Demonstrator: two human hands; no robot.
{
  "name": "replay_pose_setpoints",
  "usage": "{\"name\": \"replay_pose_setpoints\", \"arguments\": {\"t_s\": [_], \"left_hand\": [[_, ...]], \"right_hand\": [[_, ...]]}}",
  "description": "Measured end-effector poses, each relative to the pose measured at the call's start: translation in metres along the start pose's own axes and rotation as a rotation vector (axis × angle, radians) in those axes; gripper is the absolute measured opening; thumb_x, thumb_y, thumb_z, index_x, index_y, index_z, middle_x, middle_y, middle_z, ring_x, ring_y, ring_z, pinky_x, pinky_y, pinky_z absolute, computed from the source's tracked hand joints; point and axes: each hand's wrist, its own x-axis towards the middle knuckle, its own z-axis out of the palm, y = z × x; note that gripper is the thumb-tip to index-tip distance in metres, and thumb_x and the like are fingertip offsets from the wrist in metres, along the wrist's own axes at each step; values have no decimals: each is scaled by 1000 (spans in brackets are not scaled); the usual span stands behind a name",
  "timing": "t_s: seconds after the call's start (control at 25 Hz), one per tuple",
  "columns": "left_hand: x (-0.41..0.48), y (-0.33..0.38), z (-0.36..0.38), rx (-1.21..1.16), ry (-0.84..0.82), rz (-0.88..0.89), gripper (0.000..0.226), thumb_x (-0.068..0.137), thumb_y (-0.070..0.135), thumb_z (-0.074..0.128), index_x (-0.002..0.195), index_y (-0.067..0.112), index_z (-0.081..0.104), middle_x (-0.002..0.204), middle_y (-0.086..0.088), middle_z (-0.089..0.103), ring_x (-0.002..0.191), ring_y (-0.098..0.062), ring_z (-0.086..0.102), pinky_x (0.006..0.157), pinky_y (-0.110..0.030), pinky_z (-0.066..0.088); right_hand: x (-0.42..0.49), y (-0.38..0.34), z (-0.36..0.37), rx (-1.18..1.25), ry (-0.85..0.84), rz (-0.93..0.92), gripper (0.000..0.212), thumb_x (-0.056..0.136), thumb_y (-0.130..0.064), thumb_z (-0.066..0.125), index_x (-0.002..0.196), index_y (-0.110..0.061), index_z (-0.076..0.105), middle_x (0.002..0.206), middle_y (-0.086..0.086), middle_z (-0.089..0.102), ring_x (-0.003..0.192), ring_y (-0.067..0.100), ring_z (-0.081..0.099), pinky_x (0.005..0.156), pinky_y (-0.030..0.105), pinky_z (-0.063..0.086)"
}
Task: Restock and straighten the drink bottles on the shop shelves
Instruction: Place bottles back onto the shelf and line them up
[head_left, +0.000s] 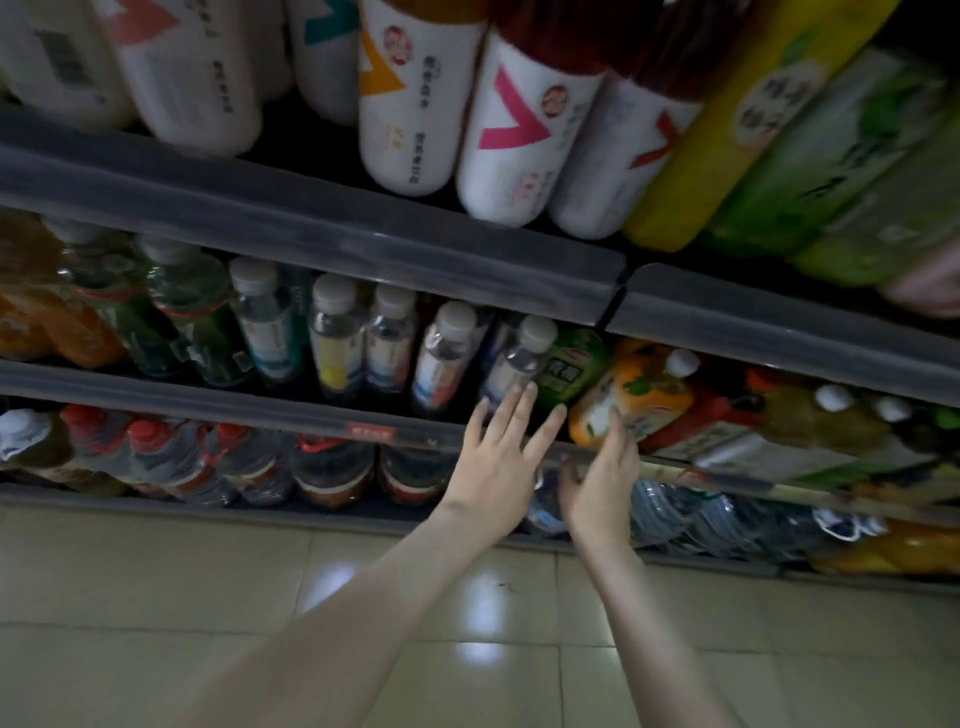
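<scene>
Hands, left hand (493, 462) splayed, right hand (602, 478) loosely curled, reach glossy plastic orange bottle (634, 400).

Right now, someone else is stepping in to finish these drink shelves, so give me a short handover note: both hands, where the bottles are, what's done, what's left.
Left hand: open, fingers spread, reaching at the clear white-capped bottle on the middle shelf.
Right hand: open, fingertips at the orange juice bottle, which leans.
Neither hand holds anything.
Done: the white-capped row to the left stands in line.
Left: straighten the orange bottle and the green-labelled bottle beside it.
</scene>
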Motion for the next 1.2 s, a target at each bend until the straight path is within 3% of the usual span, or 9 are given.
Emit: {"name": "replay_pose_setpoints", "arguments": {"t_s": [0.16,0.32,0.44,0.52,0.6,0.72,0.92,1.08,1.2], "left_hand": [[33,51,16,-60,-152,51,78,87,10,55,151,24,14,157,-22,4,145,-35,10,116,-47,10],[74,97,43,-79,-2,31,92,72,6,70,145,27,18,148,-31,26,136,-45,31,108,-53,29],[116,122,50,-48,16,-118,83,87,16,59,151,32,8,153,-29,10,143,-43,7,113,-56,13],[136,134,57,-41,-26,-235,72,91,28,54,151,30,14,155,-25,9,145,-39,1,115,-55,8],[144,138,65,-32,-22,-291,69,85,27,64,146,24,33,148,-29,23,141,-45,15,113,-59,17],[142,143,76,32,80,-347,68,57,18,85,120,15,61,123,-35,50,116,-56,47,92,-66,42],[135,149,83,82,176,-381,61,56,18,84,113,11,63,117,-35,53,110,-55,51,85,-63,48],[142,153,88,136,232,-460,59,65,15,82,120,14,60,126,-36,47,121,-55,44,91,-68,41],[137,178,96,145,295,-532,63,79,20,71,137,22,46,144,-37,26,136,-55,20,103,-70,16]], "right_hand": [[34,61,-52,4,78,214,76,86,-1,62,148,-8,19,152,19,24,139,32,17,111,44,24],[70,100,-87,-20,148,18,85,84,-4,66,150,-15,13,152,19,22,141,33,17,111,50,26],[112,120,-101,-153,-21,-88,97,84,-16,69,152,-26,1,155,21,11,143,34,14,112,52,28],[133,132,-105,-322,-184,-109,92,87,-22,66,150,-37,1,156,19,2,143,38,12,112,52,29],[144,137,-107,-425,-231,-153,82,89,-21,64,149,-37,12,154,19,8,141,40,18,108,49,36],[135,145,-109,-460,-122,-268,75,85,-18,69,146,-33,29,144,21,27,129,40,32,97,45,43],[142,150,-108,-501,-73,-405,71,82,-21,71,143,-31,35,133,18,38,117,38,40,88,44,48],[147,157,-109,-438,-87,-419,70,87,-29,67,146,-29,31,135,23,36,118,41,39,92,50,46],[135,173,-123,-296,-88,-508,67,90,-24,58,149,-32,25,149,23,25,134,42,22,111,60,23]]}}
